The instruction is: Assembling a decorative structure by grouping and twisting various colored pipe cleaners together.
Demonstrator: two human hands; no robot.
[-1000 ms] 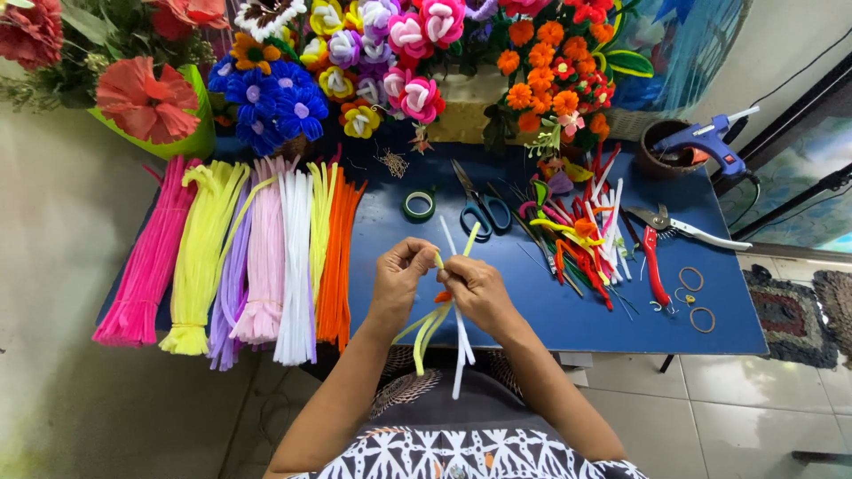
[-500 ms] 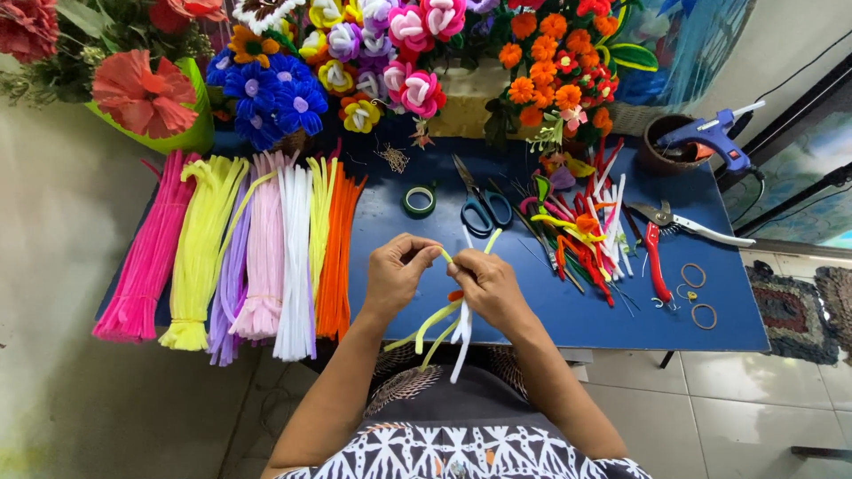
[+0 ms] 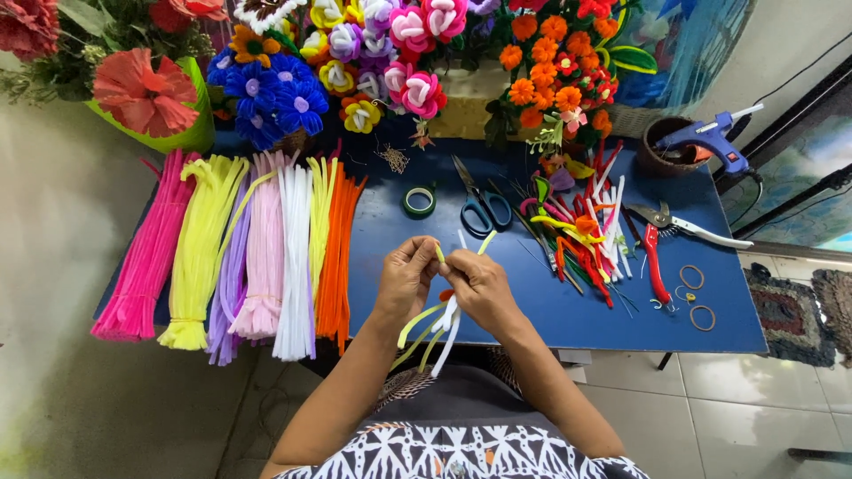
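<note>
Both hands pinch a small bundle of pipe cleaners over the near edge of the blue table (image 3: 568,310)

Left hand (image 3: 406,279) and right hand (image 3: 479,286) meet fingertip to fingertip, each closed on the yellow-green and white pipe cleaners (image 3: 437,321); an orange bit shows between the hands. Long axis of the bundle runs roughly near–far: short tips point up and away toward the scissors (image 3: 480,206), long tails hang down toward the person's lap, past the table edge, curving left. Sorted pipe cleaner bundles (image 3: 257,253) lie well to the left; loose coloured stems (image 3: 581,231) and red-handled cutters (image 3: 658,253) to the right. Bare tabletop lies just ahead of the hands, up to the green tape roll (image 3: 419,201)
</note>
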